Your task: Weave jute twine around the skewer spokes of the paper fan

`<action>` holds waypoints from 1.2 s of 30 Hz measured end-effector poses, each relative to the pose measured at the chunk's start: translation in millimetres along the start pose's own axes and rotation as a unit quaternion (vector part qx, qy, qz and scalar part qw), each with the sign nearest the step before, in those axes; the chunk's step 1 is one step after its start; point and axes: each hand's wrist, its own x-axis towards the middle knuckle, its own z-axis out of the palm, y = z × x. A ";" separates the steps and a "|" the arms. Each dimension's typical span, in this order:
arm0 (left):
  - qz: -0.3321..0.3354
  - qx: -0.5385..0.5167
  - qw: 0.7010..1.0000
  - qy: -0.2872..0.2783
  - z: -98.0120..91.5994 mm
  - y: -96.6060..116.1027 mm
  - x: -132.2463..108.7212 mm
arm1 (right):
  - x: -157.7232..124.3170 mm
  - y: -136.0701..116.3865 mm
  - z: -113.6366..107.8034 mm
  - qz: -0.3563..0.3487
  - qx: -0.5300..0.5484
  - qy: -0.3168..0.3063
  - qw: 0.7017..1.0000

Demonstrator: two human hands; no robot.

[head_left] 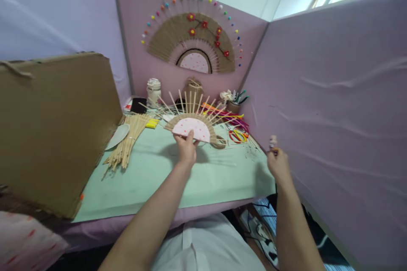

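Observation:
Over the table, my left hand (187,150) grips a half-round fan (192,129) by its lower edge, thumb on the front. The fan has a pink-and-red spotted paper centre, a brown cardboard band and thin wooden sticks spreading upward. My right hand (278,165) is raised at the table's right edge, its fingers closed around a small pale thing with dark marks (273,142). That thing is blurred, and I cannot make out its kind. A dark cord shows below this hand.
On the left lie a bundle of wooden sticks (129,139), a white oval piece (118,136) and a big cardboard sheet (57,135). Scissors (238,136), a tape roll (218,142), coloured pipe cleaners (243,123) and a jar (154,93) stand behind. A large decorated fan (168,36) hangs on the back panel.

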 end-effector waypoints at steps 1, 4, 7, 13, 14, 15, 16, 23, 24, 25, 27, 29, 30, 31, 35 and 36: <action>0.005 -0.007 1.000 0.002 -1.0 1.9 3.0 | -2.2 6.8 7.5 0.002 -0.057 -0.037 0.998; 0.012 -0.019 1.000 -0.006 -3.8 3.6 7.8 | -12.0 8.0 27.3 -0.018 -0.163 -0.111 0.980; 0.004 -0.024 1.000 -0.011 -4.5 1.9 6.2 | -17.7 -2.2 38.2 0.011 -0.223 -0.146 0.964; -0.019 -0.048 0.998 -0.030 0.7 -2.0 -6.9 | -33.4 -17.6 45.9 -0.015 -0.177 -0.039 0.983; -0.024 -0.053 0.998 -0.036 2.0 -2.5 -9.8 | -41.0 -23.0 49.4 -0.044 -0.112 -0.018 0.993; -0.029 -0.059 0.997 -0.042 3.4 -3.1 -12.8 | -50.5 -30.3 54.1 -0.071 -0.027 -0.025 0.997; -0.030 -0.065 0.996 -0.045 4.7 -3.8 -15.9 | -61.3 -39.6 59.8 -0.089 0.070 -0.059 0.992; -0.027 -0.070 0.995 -0.062 8.2 -11.9 -31.8 | -111.4 -124.9 101.9 0.089 0.654 -0.293 0.692; -0.023 -0.067 0.995 -0.067 7.8 -13.3 -31.9 | -110.2 -132.5 106.0 0.118 0.687 -0.283 0.659; -0.019 -0.063 0.995 -0.073 7.2 -14.6 -31.6 | -107.8 -137.9 109.7 0.145 0.705 -0.274 0.637; -0.005 -0.045 0.996 -0.081 6.1 -16.9 -29.8 | -101.5 -143.2 116.1 0.190 0.716 -0.257 0.621; 0.009 -0.007 0.997 -0.082 5.2 -17.9 -27.8 | -95.3 -144.0 120.8 0.212 0.717 -0.249 0.615; 0.012 0.021 0.996 -0.083 4.8 -17.5 -26.8 | -92.2 -143.8 122.0 0.217 0.721 -0.248 0.609; 0.010 0.062 0.994 -0.087 4.0 -16.3 -25.9 | -88.9 -143.7 122.4 0.221 0.728 -0.246 0.600; -0.032 0.250 0.962 -0.110 -7.7 -0.8 -19.5 | -72.0 -144.2 116.9 0.245 0.751 -0.236 0.565; -0.037 0.267 0.957 -0.102 -13.4 5.8 -16.4 | -67.3 -143.9 115.0 0.252 0.751 -0.230 0.565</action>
